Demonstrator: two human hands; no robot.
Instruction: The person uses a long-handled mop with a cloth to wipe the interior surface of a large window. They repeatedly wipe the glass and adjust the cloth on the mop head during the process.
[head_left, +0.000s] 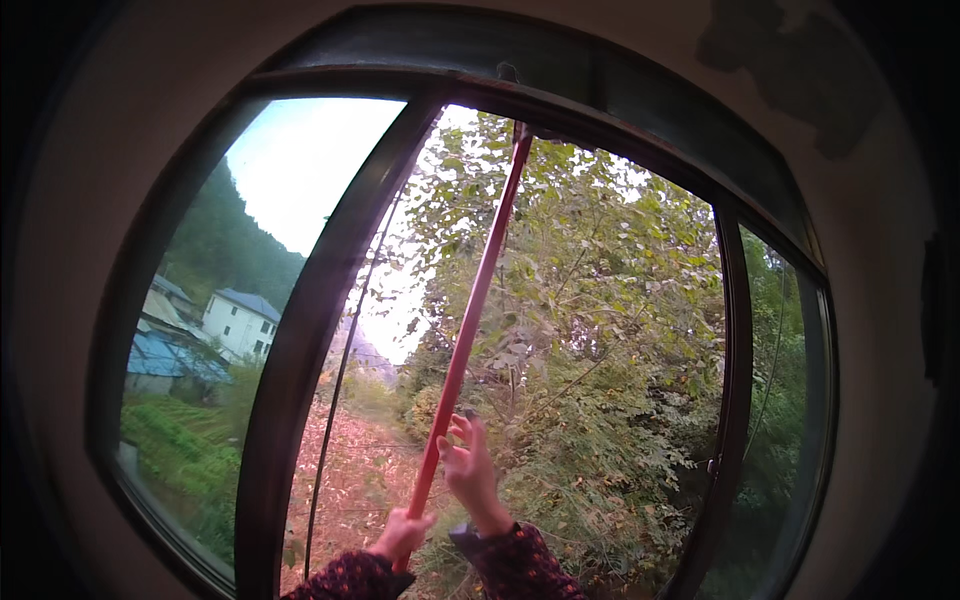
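A long red pole (475, 315) slants up through the open middle section of a dark-framed window, its upper end near the top rail. Low on this pole, my left hand (403, 534) is closed around it. Just to the right and higher up, my right hand (471, 465) is raised with its fingers apart and bent, close beside the shaft. Whether its thumb touches the pole I cannot tell. Something small and dark shows at one fingertip, too small to name. What is fixed to the pole's top is hard to make out.
A thick dark window upright (315, 315) stands left of the pole, a thinner upright (733, 337) to the right. The top rail (600, 120) crosses above. A dark cable (352, 330) hangs outside. Leafy branches (585, 322) fill the view beyond, with a white house (238, 321) at left.
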